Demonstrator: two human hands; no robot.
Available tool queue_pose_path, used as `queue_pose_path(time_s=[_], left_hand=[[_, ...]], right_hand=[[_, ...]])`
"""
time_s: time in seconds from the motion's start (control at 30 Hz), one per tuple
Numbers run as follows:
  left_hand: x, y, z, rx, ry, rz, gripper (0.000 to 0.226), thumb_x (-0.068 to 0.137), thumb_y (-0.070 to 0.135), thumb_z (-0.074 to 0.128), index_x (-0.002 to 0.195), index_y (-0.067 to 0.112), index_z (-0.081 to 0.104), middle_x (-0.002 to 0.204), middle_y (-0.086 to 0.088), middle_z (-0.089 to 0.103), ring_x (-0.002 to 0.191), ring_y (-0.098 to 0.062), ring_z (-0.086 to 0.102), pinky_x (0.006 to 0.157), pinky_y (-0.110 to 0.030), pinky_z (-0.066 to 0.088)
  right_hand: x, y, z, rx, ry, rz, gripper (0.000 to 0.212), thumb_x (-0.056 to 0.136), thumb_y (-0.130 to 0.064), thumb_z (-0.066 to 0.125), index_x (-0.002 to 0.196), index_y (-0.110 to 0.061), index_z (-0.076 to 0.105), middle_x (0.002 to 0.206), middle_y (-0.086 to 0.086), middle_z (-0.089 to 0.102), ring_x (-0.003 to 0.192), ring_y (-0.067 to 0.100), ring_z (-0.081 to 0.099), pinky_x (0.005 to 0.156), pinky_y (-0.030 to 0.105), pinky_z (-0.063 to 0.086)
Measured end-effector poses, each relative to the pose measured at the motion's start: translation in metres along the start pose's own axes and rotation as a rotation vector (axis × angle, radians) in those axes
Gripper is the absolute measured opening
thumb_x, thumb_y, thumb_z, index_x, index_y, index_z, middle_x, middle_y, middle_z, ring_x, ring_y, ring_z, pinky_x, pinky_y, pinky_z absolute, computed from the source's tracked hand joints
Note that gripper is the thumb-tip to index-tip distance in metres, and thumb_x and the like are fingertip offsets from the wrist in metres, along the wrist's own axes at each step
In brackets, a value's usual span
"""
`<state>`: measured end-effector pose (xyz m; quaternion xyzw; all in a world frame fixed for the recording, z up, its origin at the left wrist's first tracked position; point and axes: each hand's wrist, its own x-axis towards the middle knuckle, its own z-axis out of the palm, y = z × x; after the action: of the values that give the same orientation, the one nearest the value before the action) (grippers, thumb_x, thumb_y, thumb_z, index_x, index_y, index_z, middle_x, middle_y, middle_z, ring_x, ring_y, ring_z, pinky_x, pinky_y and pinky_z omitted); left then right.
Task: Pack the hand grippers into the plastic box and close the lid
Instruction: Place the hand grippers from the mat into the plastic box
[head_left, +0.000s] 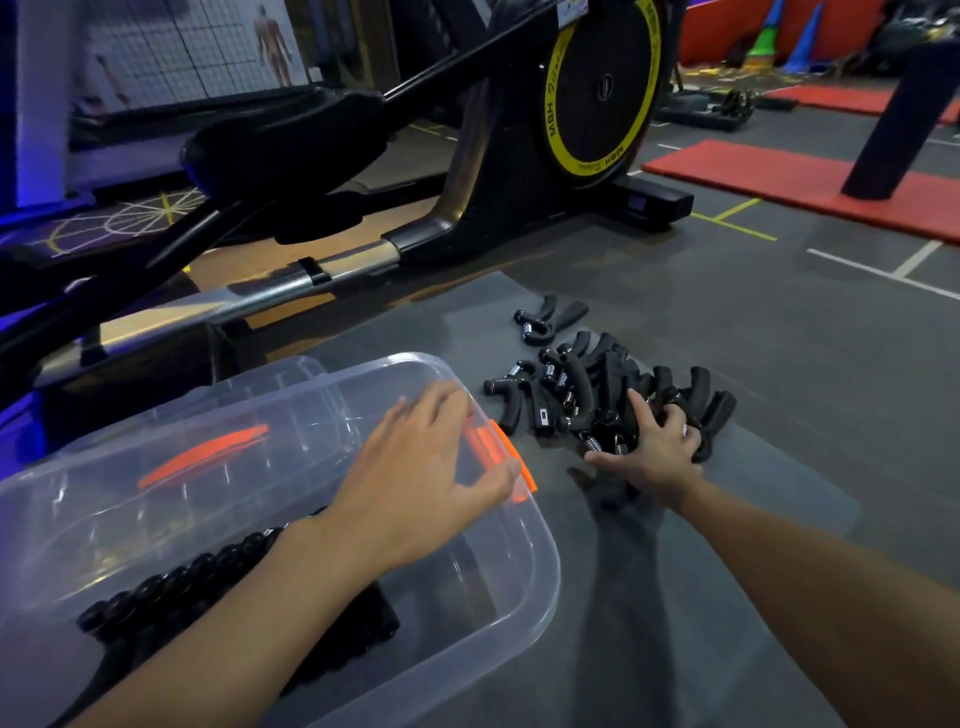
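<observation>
Left hand (415, 467) fingers spread on plastic box (540, 597) rim; right hand (649, 447) fingers splayed, clutching hand grippers (582, 384); box contents partly hidden by forearm.

Both my forearms are bare, no sleeves in sight. My left hand (415, 478) wears nothing; my right hand (657, 447) carries a ring (684, 429) on one finger.

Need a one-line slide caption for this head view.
Left hand steadies the clear plastic box while right hand gathers hand grippers from the floor pile.
</observation>
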<state>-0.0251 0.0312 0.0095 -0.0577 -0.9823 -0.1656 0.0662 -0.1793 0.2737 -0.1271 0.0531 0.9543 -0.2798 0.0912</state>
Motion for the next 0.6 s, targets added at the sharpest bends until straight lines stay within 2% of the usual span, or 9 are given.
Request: queue_pose_path(time_s=[0.1,0.2,0.3,0.4,0.5,0.57,0.6], left_hand=[[0.000,-0.001,0.002,-0.006,0.002,0.001,0.071,0.073,0.075,0.027,0.120,0.025,0.043,0.140,0.013,0.036,0.129,-0.010,0.033,0.117,-0.035,0.020],[0.001,-0.002,0.004,0.000,0.011,0.010,0.068,0.074,0.074,0.029,0.117,0.025,0.044,0.139,0.013,0.036,0.131,-0.009,0.032,0.118,-0.034,0.018],[0.001,-0.001,0.004,-0.003,0.011,0.001,0.068,0.073,0.074,0.028,0.117,0.025,0.044,0.140,0.014,0.035,0.130,-0.009,0.030,0.117,-0.031,0.014],[0.000,0.000,0.003,-0.006,-0.001,0.002,0.068,0.074,0.074,0.029,0.117,0.024,0.044,0.141,0.013,0.035,0.133,-0.010,0.032,0.120,-0.033,0.013],[0.001,0.000,0.003,0.030,-0.002,-0.006,0.066,0.074,0.074,0.028,0.114,0.024,0.045,0.136,0.012,0.039,0.127,-0.012,0.036,0.118,-0.035,0.017],[0.004,0.000,0.004,0.089,0.027,-0.004,0.060,0.075,0.074,0.028,0.106,0.024,0.044,0.122,0.010,0.044,0.113,-0.017,0.043,0.113,-0.038,0.024],[0.007,0.001,0.004,0.116,0.044,-0.005,0.057,0.076,0.074,0.029,0.101,0.025,0.042,0.113,0.008,0.043,0.105,-0.019,0.044,0.109,-0.039,0.027]], right_hand=[[0.004,-0.001,0.004,-0.120,0.003,0.018,0.105,0.062,-0.066,0.078,0.145,-0.054,0.014,0.157,0.005,-0.002,0.140,0.045,0.010,0.104,0.063,0.029],[0.004,0.001,0.010,-0.148,0.070,0.023,0.085,0.071,-0.059,0.073,0.142,-0.052,0.026,0.155,0.005,0.004,0.135,0.044,0.018,0.102,0.062,0.033],[-0.005,0.003,0.017,-0.166,0.089,0.007,0.070,0.079,-0.044,0.067,0.141,-0.047,0.032,0.154,0.005,0.005,0.133,0.044,0.021,0.103,0.060,0.033],[-0.023,0.007,0.019,-0.172,0.046,-0.034,0.066,0.082,-0.038,0.063,0.140,-0.045,0.034,0.156,0.005,0.003,0.134,0.043,0.019,0.104,0.059,0.033],[-0.047,0.015,0.016,-0.207,-0.003,-0.123,0.065,0.080,-0.056,0.062,0.138,-0.049,0.034,0.156,-0.002,0.010,0.137,0.036,0.021,0.104,0.058,0.033],[-0.058,0.015,0.011,-0.290,0.125,-0.226,0.064,0.080,-0.072,0.048,0.139,-0.050,0.032,0.151,-0.011,0.026,0.136,0.029,0.027,0.104,0.056,0.029],[-0.058,0.012,0.007,-0.295,0.205,-0.273,0.065,0.081,-0.075,0.041,0.140,-0.049,0.031,0.149,-0.013,0.032,0.136,0.027,0.028,0.106,0.057,0.027]])
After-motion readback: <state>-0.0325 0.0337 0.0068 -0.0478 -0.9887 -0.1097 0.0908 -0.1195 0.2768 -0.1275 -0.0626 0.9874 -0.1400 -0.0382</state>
